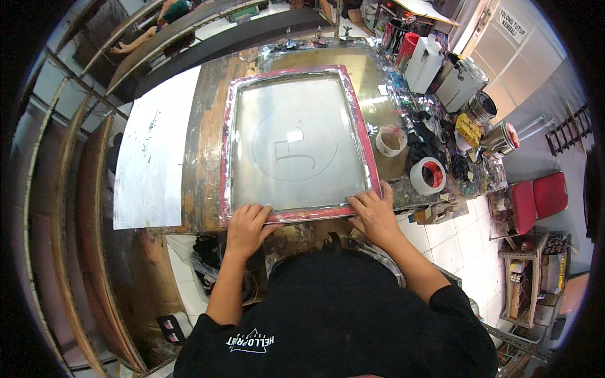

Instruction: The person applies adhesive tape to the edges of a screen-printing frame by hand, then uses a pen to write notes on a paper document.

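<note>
A screen printing frame (369, 135) with a red and pink rim lies flat on the stained worktable in front of me. Its pale mesh (287, 107) bears a faint circle with a curved, letter-like mark inside. My left hand (249, 228) grips the rim at the near left corner, fingers over the top. At the near right corner my right hand (377, 217) holds the same rim, its fingertips bent over the edge. Both thumbs rest along the near side. Whatever lies directly beneath the frame is mostly hidden.
A large white sheet (154, 148) covers the table's left part. Along the right side are tape rolls (428, 176), dark rags (425, 140), white jugs (423, 64) and paint cans (501, 138). Hinge clamps (318, 38) line the far edge. Wooden racks (94, 239) stand left, a red chair (535, 195) right.
</note>
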The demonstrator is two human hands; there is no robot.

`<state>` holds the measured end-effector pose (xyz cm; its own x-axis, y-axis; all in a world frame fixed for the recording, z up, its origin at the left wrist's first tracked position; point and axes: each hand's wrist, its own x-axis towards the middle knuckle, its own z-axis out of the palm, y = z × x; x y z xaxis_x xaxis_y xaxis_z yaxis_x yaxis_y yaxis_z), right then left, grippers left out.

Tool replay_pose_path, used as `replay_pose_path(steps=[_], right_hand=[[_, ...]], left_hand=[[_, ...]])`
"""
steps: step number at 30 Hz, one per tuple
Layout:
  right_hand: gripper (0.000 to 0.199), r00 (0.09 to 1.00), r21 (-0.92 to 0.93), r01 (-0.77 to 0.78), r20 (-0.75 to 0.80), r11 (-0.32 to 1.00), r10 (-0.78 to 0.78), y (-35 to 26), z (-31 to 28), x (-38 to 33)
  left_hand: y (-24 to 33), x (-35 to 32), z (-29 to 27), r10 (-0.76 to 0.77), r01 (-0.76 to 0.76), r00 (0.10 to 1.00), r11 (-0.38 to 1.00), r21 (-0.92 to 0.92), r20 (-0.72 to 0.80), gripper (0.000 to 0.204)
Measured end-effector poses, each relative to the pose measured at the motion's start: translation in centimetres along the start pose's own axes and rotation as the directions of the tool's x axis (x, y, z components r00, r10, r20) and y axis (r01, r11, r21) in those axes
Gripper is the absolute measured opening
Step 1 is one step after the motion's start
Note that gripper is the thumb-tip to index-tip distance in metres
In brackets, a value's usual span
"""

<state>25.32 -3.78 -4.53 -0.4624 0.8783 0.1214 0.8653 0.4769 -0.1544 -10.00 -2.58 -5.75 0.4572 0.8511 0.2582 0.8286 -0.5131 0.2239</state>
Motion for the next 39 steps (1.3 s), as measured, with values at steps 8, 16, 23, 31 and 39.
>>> replay_pose_path(steps=[8,16,23,31,39], right_hand=[[0.060,0.972,0.015,0.088,-0.218,0.996,-0.082,0.5,-7.6,1.7],[0.059,0.967,-0.028,0.159,-0.198,0.987,-0.161,2.1,-8.5,2.8],[0.058,0.971,0.013,0.147,-0.192,0.989,-0.142,2.3,-5.4,1.4],[0.062,0.976,0.064,0.107,-0.195,0.992,-0.092,2.2,1.4,-0.6],[0.063,0.894,0.241,0.065,-0.445,0.968,0.051,5.3,-0.6,-2.8]], left_hand=[[1.6,3.6,-7.4,0.123,-0.102,0.976,0.988,0.118,-0.182,0.051],[1.6,4.4,-8.1,0.128,-0.105,0.973,0.986,0.128,-0.191,0.055],[1.5,3.3,-7.7,0.081,-0.071,0.990,0.994,0.087,-0.117,0.058],[-1.4,-1.3,-1.2,0.028,-0.019,0.994,0.995,0.095,-0.101,0.054],[-0.4,-2.1,1.1,-0.052,0.057,0.991,0.998,0.036,-0.127,0.051]])
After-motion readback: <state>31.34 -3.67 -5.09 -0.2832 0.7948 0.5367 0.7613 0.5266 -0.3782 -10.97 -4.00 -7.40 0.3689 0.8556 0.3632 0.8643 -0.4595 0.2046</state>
